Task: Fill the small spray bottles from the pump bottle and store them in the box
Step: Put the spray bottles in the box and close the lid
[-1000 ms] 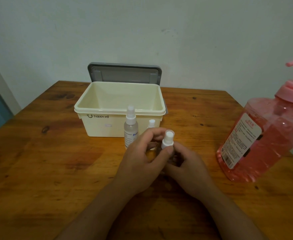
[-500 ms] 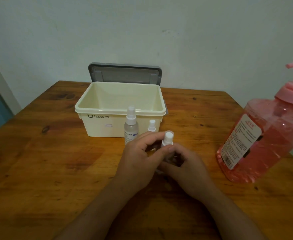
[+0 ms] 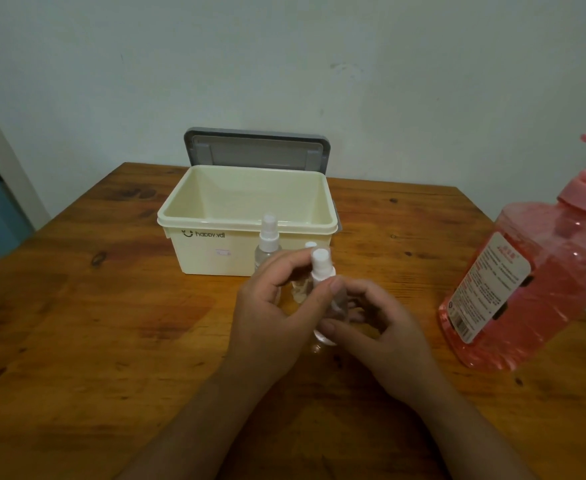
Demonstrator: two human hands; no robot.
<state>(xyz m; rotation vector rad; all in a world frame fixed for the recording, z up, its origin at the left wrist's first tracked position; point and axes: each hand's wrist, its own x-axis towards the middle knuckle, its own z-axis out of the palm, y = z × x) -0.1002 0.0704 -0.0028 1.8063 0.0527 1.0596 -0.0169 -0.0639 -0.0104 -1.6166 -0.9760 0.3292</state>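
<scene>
While the right hand (image 3: pixel 381 327) grips the bottle (image 3: pixel 337 305) low, the left hand (image 3: pixel 270 306), pinching its cap (image 3: pixel 320 263), should twist squarely.

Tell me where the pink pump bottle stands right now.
In the head view, the pink pump bottle stands on the table at far right, right of the right hand, not touching it.

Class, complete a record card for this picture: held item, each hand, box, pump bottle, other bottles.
Held item: small clear spray bottle with white top
Left hand: pinches its top
Right hand: grips its body
Box: cream plastic box, open, no bottles visible inside; grey lid raised behind
Pump bottle: large pink pump bottle, on the right
Other bottles: two, standing before box
</scene>
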